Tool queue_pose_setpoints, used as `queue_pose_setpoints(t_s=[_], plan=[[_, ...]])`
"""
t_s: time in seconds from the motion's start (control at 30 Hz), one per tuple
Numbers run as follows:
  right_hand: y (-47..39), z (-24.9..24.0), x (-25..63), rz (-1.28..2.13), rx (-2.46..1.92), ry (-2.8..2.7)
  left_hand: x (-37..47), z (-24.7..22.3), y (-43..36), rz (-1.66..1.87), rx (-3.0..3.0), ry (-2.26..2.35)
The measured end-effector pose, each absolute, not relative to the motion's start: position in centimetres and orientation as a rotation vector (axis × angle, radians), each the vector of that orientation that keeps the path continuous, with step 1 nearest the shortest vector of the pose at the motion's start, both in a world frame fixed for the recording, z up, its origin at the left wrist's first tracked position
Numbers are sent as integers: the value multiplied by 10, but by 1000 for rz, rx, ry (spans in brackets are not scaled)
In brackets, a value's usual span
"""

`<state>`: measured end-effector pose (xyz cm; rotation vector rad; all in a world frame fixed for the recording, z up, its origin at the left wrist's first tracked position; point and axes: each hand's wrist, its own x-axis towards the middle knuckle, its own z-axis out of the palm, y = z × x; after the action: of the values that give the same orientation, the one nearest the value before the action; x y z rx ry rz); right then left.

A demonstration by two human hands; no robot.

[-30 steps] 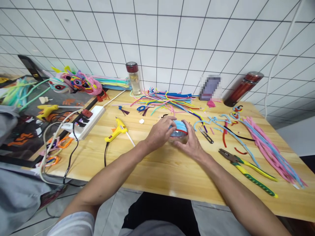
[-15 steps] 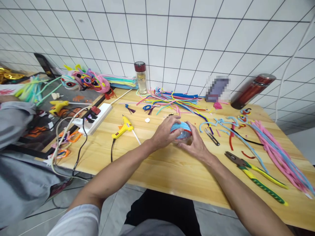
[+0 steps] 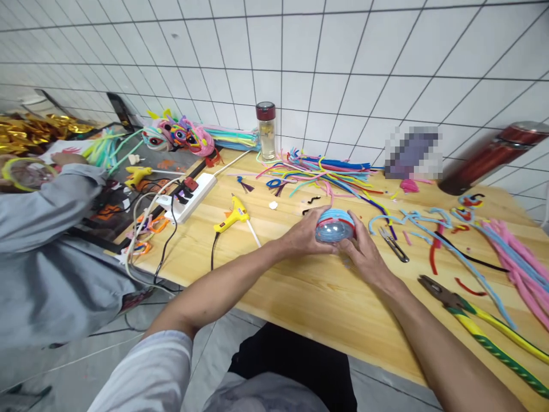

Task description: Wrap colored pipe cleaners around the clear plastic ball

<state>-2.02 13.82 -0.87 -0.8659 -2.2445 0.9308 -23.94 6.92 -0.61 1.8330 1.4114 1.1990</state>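
Between my hands is a rounded clear piece [image 3: 335,230], wrapped in light blue strands with a red band. My left hand [image 3: 303,233] grips its left side, and my right hand [image 3: 363,247] holds its right side with the thumb at the lower edge. Left of them a yellow glue gun [image 3: 234,214] lies on the wooden table [image 3: 274,292] with a white stick in it. Just right of my right hand are small metal snips [image 3: 394,245]. Pliers with yellow and green handles [image 3: 476,320] lie farther right.
Colourful pipe cleaners [image 3: 326,171] are piled near the tiled wall, beside a glass bottle [image 3: 266,134]. A red flask [image 3: 493,157] leans at the right. A power strip [image 3: 193,200] with cables lies left. Another person's grey sleeve [image 3: 55,206] is at the far left.
The view has shifted left. The wrapped piece is tilted so its clear side faces up more, and my left fingers have come off its top. The other person's hands now show with a yellow-rimmed round object.
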Motion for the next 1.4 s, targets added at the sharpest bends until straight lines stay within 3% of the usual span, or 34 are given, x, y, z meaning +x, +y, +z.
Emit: queue_pose_setpoints(t_s=[0.23,0.4,0.57,0.67,0.77,0.93,1.4], plan=[[140,-12,-24,815,-895,-2204,-236,3,69,1132,1900,1486],[140,-13,-25,820,-961,-2186,-250,53,49,918,1998,1744],[138,-12,-27,870,-958,-2168,-306,92,-19,577,2027,2226],[138,-13,-29,915,-948,-2143,-348,83,-60,279,1679,2666],[139,-14,-31,916,-937,-2140,-379,59,-79,69,1419,2758],[140,-16,-30,883,-943,-2138,-399,35,-74,91,1411,2765],[136,-10,-30,927,-963,-2138,-418,44,-56,138,1255,2861]])
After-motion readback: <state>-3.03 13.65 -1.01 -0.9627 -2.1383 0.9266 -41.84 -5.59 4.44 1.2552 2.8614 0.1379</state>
